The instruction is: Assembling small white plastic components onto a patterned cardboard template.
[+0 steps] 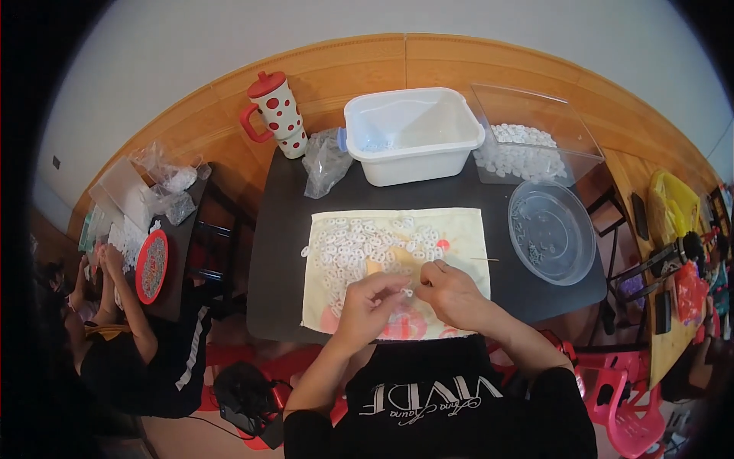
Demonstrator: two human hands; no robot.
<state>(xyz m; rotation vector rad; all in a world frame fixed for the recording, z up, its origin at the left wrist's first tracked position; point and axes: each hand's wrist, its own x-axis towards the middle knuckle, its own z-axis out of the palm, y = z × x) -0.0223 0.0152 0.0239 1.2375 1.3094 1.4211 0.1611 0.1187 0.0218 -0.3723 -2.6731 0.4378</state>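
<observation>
Over the pale yellow cloth (470, 229), my left hand (365, 307) pinches a small white plastic piece (407, 292) between thumb and fingertips. Close beside it, my right hand (457, 297) has its fingers curled and pressed together near that piece. Whatever the right fingers grip is too small or hidden to make out. Many loose white pieces (344, 245), ring-like with holes, lie spread across the cloth beyond and left of my hands.
Behind the cloth stand a white tub (413, 163), a clear bin of white pieces (527, 157), a plastic bag (327, 168) and a spotted tumbler (279, 115). Right lie a thin stick (485, 259) and a round clear tray (566, 249). At left, another person works beside a red tray (144, 279).
</observation>
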